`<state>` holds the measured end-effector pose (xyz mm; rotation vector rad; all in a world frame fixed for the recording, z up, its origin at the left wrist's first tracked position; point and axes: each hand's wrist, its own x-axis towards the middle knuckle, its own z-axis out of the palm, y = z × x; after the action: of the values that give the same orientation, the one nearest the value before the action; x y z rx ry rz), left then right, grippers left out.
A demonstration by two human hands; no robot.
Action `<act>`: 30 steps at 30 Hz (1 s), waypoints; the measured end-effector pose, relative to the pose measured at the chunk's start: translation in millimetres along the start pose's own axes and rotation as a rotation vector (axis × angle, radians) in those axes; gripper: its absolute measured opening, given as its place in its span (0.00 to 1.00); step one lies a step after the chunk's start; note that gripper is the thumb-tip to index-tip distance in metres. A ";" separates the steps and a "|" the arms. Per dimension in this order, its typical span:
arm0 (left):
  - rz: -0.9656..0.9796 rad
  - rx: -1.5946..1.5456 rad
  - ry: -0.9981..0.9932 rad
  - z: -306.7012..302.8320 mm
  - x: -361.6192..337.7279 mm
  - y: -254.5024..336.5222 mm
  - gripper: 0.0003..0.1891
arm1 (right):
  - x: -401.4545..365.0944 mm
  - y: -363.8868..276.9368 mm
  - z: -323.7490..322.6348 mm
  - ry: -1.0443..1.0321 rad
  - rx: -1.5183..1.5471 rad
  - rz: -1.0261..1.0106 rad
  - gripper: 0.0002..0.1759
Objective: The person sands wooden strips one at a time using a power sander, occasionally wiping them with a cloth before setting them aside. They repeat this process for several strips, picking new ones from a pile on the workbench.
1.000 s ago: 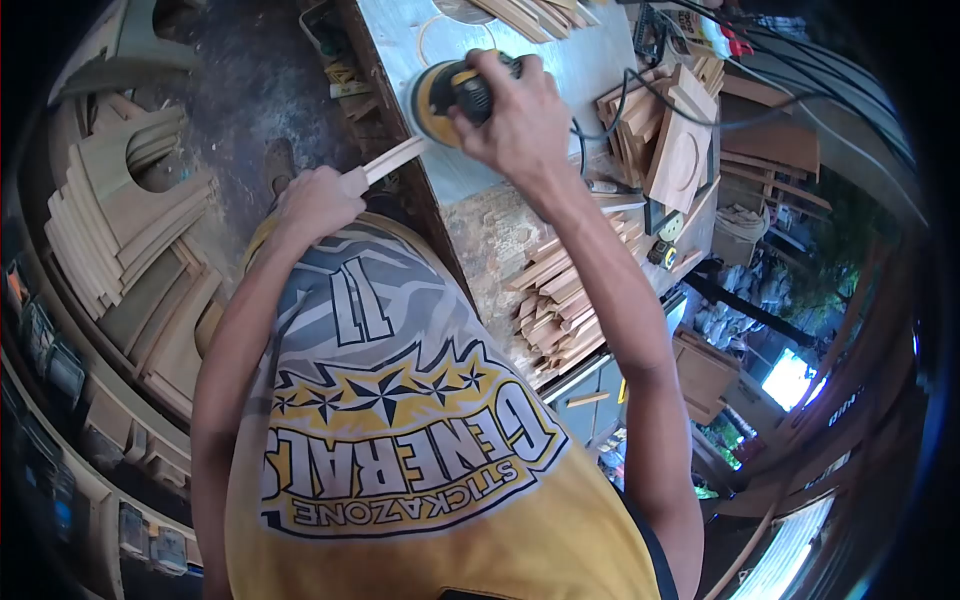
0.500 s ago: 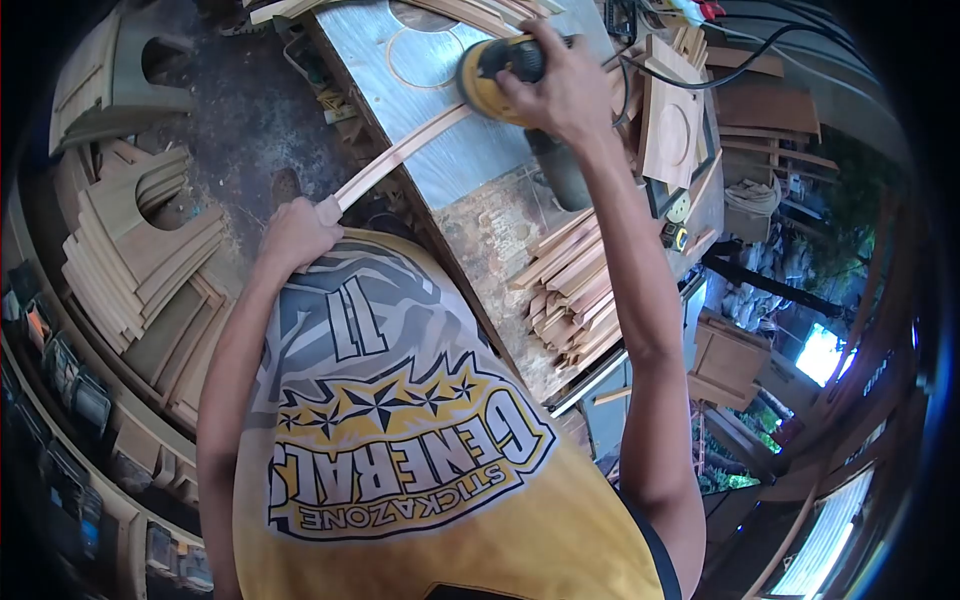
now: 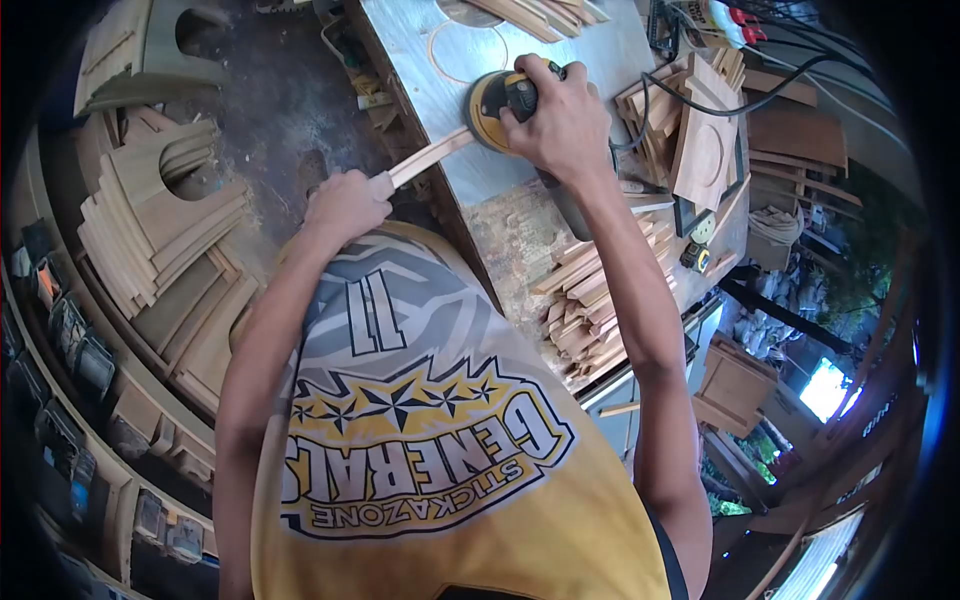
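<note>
My right hand [image 3: 566, 130] is wrapped over the top of a yellow and black power sander [image 3: 488, 112]. Under the sander lies the far part of a thin wooden strip [image 3: 432, 160], hidden from sight. My left hand [image 3: 347, 208] grips the near end of that strip, close to my shirt and off the bench edge. A pale, shiny sheet [image 3: 415, 55] on the workbench supports the sander; a ring is outlined on it. Behind my right wrist, a dark hose or bag [image 3: 572, 212] hangs from the sander, partly covered.
A pile of wooden strips [image 3: 590, 310] lies on the bench by my right forearm. Black cables [image 3: 770, 95] cross its far right side, near a panel with a round outline [image 3: 706, 140] and a tape measure [image 3: 695, 257]. Stacked cut-out panels [image 3: 150, 225] stand at left.
My left hand has come nearer to the sander, so less strip shows between them. The sander stays in my right hand. The whole view has shifted a little.
</note>
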<state>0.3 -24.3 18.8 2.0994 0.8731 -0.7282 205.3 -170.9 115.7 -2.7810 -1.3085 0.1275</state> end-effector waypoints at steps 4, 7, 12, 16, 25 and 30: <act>-0.021 -0.005 -0.003 2.0 6.8 13.4 0.22 | -14.6 -17.9 0.3 -0.027 0.054 -0.064 0.29; 0.018 0.029 0.088 10.3 7.4 8.4 0.23 | -19.4 -21.2 4.3 -0.016 0.080 -0.127 0.30; -0.017 0.058 0.144 23.2 -2.9 -18.4 0.25 | 2.5 32.6 -2.3 0.030 0.049 0.123 0.32; -0.083 0.009 0.126 17.1 -16.2 -53.5 0.25 | 15.8 89.9 10.9 0.051 0.037 0.260 0.33; 0.184 -0.227 0.586 -19.6 -73.4 -91.8 0.16 | 15.5 81.5 17.8 0.129 0.092 0.302 0.36; 0.367 -0.322 0.633 -15.0 -79.0 -83.4 0.12 | 13.9 72.7 17.7 0.146 0.080 0.287 0.35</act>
<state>-108.2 1.7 49.6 2.1206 0.8177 0.2766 268.0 -206.0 90.6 -2.8302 -0.8488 -0.0100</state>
